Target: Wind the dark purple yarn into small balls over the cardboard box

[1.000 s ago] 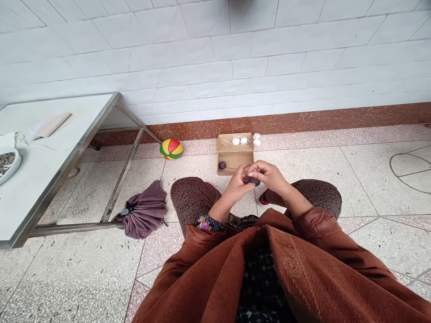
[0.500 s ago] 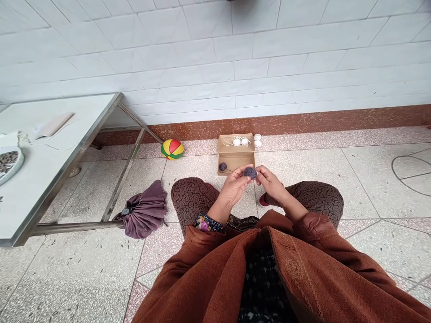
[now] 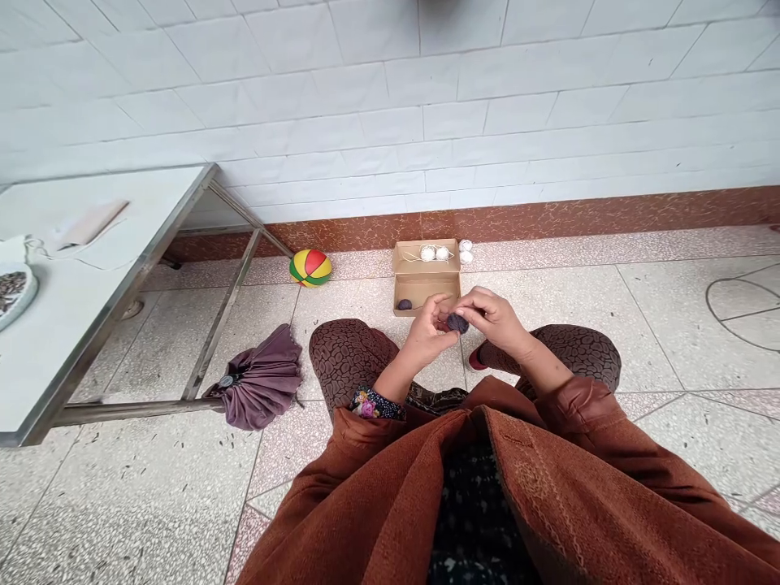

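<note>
Between my knees, a small dark purple ball of yarn (image 3: 457,323) sits in the fingers of my left hand (image 3: 426,333). My right hand (image 3: 492,318) is closed in a pinch at the top of that ball, on its yarn; the thin strand itself is hard to make out. Just beyond my hands lies an open cardboard box (image 3: 420,286). A second dark yarn ball (image 3: 405,305) rests in its near left corner. Two white yarn balls (image 3: 435,253) lie in the far part, with loose ends trailing.
Two more white balls (image 3: 465,251) lie beside the box against the wall. A colourful ball (image 3: 310,268) is by the leg of the metal-framed table (image 3: 122,284) on my left. A folded purple umbrella (image 3: 262,380) leans below. A wire ring (image 3: 747,313) is on the floor at right.
My right hand has risen from the ball's right side to over its top. The held ball has turned and shifted slightly right and nearer. The dark ball in the box has shifted slightly.
</note>
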A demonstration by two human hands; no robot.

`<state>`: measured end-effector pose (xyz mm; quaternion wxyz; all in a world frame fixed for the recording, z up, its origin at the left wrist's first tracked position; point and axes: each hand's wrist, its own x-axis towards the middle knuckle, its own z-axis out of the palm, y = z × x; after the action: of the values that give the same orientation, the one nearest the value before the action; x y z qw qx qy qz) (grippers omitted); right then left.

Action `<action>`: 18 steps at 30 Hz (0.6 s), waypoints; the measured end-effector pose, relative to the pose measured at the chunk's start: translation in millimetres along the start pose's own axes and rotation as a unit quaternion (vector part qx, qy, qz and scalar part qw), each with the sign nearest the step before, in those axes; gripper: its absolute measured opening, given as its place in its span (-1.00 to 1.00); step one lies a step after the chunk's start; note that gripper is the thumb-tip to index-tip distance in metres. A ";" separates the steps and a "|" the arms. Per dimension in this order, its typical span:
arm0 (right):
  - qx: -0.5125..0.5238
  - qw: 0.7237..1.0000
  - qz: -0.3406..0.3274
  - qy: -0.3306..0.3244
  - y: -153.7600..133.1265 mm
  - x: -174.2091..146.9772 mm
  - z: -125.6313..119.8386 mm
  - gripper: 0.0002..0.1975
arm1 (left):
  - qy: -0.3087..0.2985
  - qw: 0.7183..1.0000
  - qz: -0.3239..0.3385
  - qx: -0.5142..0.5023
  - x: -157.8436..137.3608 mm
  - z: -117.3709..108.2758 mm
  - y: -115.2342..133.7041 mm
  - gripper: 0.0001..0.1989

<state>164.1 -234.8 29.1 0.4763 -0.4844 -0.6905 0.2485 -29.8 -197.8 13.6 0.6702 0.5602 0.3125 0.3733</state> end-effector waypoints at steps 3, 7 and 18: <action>-0.004 0.998 0.043 0.041 9.7 2.6 5.4 -0.71 | -0.037 0.998 0.001 -0.057 -4.4 4.6 4.7 -0.29; -0.005 0.996 0.081 0.039 24.2 -12.4 22.5 -0.70 | 0.025 0.995 -0.013 -0.098 -2.6 4.5 3.4 -0.50; -0.044 0.997 -0.024 -0.054 2.9 -13.2 9.4 -0.73 | 0.096 0.995 -0.028 0.005 11.3 -4.6 1.0 -0.58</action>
<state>157.9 -244.5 17.3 0.4221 -0.4741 -0.7369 0.2324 -27.8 -185.7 13.8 0.6445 0.5163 0.3926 0.4048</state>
